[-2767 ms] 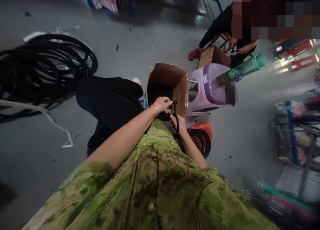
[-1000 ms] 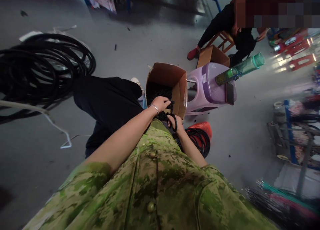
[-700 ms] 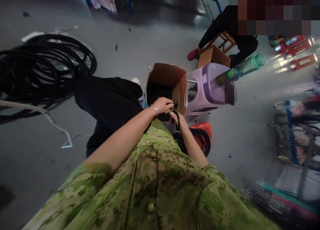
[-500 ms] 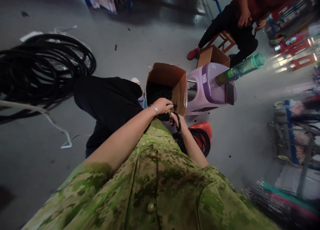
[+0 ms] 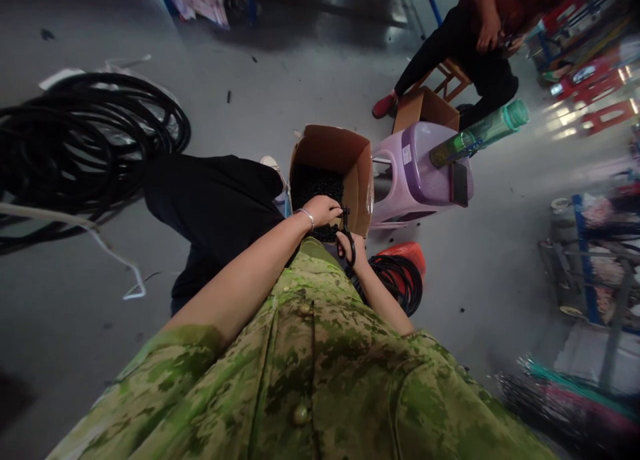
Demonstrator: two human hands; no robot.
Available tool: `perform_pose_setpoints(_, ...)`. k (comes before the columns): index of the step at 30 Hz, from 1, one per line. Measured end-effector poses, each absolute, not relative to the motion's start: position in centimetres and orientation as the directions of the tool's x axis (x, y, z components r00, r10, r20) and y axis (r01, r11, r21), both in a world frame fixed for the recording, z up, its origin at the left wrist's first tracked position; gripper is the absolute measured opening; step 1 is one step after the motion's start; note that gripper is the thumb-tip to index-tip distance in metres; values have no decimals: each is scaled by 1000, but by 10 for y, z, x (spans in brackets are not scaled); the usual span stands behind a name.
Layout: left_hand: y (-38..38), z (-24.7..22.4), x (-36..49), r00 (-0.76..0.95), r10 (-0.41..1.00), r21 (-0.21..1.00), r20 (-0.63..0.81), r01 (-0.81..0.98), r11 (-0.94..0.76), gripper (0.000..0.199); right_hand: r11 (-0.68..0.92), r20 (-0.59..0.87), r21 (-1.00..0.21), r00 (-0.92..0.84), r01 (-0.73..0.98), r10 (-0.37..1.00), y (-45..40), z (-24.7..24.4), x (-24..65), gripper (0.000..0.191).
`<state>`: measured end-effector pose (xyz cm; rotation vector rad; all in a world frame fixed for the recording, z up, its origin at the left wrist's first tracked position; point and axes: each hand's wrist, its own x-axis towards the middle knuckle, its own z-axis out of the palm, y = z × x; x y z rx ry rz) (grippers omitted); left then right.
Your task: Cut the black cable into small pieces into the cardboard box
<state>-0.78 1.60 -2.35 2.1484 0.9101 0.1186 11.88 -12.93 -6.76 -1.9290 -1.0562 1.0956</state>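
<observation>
My right hand (image 5: pixel 355 248) is closed around the black handles of a pair of scissors (image 5: pixel 350 245), whose blades point away from me over the cardboard box (image 5: pixel 357 157). Just left of the blades, my left hand (image 5: pixel 324 211) pinches a small black piece (image 5: pixel 345 211) between thumb and fingers. The exact kind of that piece is too small to make out. Both hands are above the near side of the open box. Inside it lies a heap of small black pieces (image 5: pixel 320 183).
A lilac plastic stool (image 5: pixel 413 170) bears a green bottle (image 5: pixel 480 137) and a dark phone-like slab (image 5: pixel 459 185). Black coiled hose (image 5: pixel 100 133) lies at left; another coil (image 5: pixel 407 280) rests by a red bag (image 5: pixel 414 252). A seated person (image 5: pixel 493 33) works beyond, beside another box (image 5: pixel 425 110).
The scissor blades, spread apart before, look closer together now at the black piece. My right hand has shifted slightly left and toward me; the left has hardly moved.
</observation>
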Motion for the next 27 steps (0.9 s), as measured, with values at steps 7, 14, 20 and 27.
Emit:
perform_pose_setpoints(7, 16, -27, -6, 722, 669, 706, -176, 566, -425, 34, -449, -287, -786, 393, 424, 873, -130, -84, 119, 40)
perform_pose_setpoints(14, 13, -27, -2, 664, 715, 712, -219, 610, -348, 34, -439, -232, -765, 435, 471, 870, -128, -85, 115, 37)
perform_pose_setpoints(20, 10, -24, 1, 590, 764, 677, -263, 677, -289, 32, -452, -261, -790, 439, 414, 860, -127, -81, 113, 40)
perform_pose_setpoints(27, 10, -24, -2, 567, 785, 701, -249, 665, -258, 29, -457, -312, -805, 384, 379, 869, -129, -79, 117, 42)
